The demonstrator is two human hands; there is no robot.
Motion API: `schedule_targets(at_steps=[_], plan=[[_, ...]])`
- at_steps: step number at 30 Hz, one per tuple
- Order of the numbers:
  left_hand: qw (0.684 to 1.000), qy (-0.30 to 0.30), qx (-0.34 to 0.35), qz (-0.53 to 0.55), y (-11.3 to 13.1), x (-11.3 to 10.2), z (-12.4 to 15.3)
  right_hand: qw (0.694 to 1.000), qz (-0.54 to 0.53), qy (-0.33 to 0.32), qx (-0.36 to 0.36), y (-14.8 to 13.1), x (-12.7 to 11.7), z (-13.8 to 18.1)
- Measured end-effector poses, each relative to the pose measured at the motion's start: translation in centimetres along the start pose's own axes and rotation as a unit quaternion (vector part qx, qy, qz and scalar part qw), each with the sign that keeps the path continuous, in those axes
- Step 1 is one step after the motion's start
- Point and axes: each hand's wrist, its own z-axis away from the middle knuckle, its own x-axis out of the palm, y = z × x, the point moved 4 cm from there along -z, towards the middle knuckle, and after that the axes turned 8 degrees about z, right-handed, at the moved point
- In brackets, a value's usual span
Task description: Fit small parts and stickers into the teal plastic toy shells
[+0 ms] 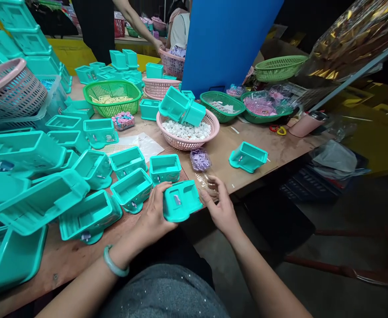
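A pale green bracelet (114, 264) sits on the left wrist. Just past it, the left hand (154, 216) is closed around the left side of a teal box (181, 201) and holds it at the near edge of the counter (273, 145), with the open side facing the person. The right hand (220, 210) is at the box's right side, its thumb right by the edge and its fingers bent over a bit of clear plastic. I cannot tell if it is gripping anything.

To the left, lots more teal boxes (91, 170) lie all over the counter – some upright, some tipped. Just behind the held box is a small bag of purple bits (199, 159). One box (248, 157) lies alone to the right.

Further back is a pink basket (187, 141) full of little white pieces, with two teal boxes leaning in it. Behind that are a green basket (112, 97) with yellow bits and a tall blue board (227, 39). At the far end another person's arm (137, 22) reaches down to a pink basket.
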Motion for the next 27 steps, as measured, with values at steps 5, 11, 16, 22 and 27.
schedule_targets(at_steps=[5, 11, 16, 22, 27], plan=[[0.999, 0.016, 0.035, 0.011, -1.7, 0.8, 0.5, 0.992, -0.017, -0.124, 0.009, 1.0, 2.4, -0.8], [0.972, -0.021, 0.212, -0.102, -0.2, 2.7, 0.0, 0.982, -0.002, -0.19, -0.015, 0.9, -1.6, -2.4], [0.959, -0.088, 0.145, -0.227, -0.3, 4.3, -2.2, 0.985, 0.065, -0.157, 0.026, 6.2, -7.6, -6.3], [0.965, -0.118, 0.121, -0.202, -0.4, 4.7, -2.1, 0.973, 0.18, 0.129, 0.066, 11.8, -11.4, -10.0], [0.974, -0.113, 0.108, -0.164, -0.3, 4.2, -1.6, 0.902, 0.306, 0.274, -0.133, 4.4, -7.5, -13.5]])
